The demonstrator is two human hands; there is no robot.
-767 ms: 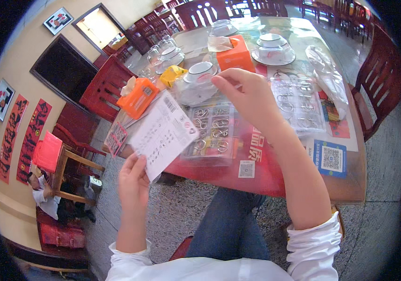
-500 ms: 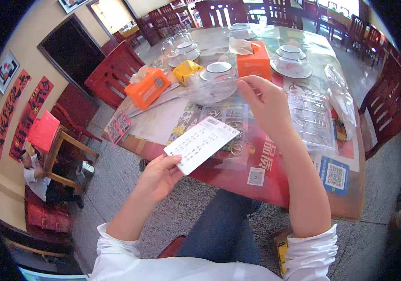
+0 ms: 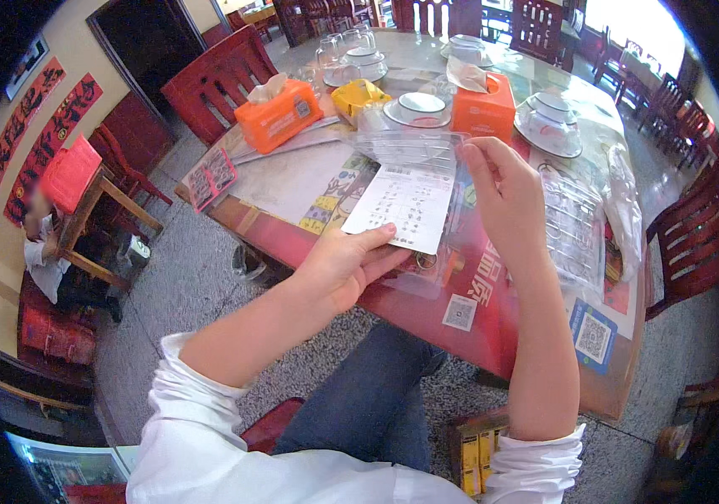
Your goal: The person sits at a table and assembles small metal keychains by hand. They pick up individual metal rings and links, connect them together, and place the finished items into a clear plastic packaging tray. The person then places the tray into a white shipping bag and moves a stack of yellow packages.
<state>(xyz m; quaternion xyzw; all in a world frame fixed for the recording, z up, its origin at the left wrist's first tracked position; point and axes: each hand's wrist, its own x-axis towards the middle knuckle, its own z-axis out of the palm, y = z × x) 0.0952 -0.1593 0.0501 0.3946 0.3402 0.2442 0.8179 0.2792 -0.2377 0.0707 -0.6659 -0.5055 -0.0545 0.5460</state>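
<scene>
The left hand (image 3: 338, 269) is pinching the near edge of a white printed card (image 3: 401, 206), its long axis pointing away over the worktop (image 3: 292, 181). The right hand (image 3: 502, 193) is closing its fingertips on a clear plastic sheet (image 3: 414, 147) just beyond. Two orange tissue boxes (image 3: 279, 113) are standing farther off.

A restaurant dining room, by the look of it: a large table (image 3: 309, 181) under a clear cover laid with stacked bowls and saucers (image 3: 420, 107), glasses (image 3: 332, 52) and orange tissue boxes (image 3: 279, 113); red wooden chairs (image 3: 217, 80) ring it; more tables and chairs (image 3: 670, 101) stand behind; red banners (image 3: 40, 134) hang on the wall.
</scene>
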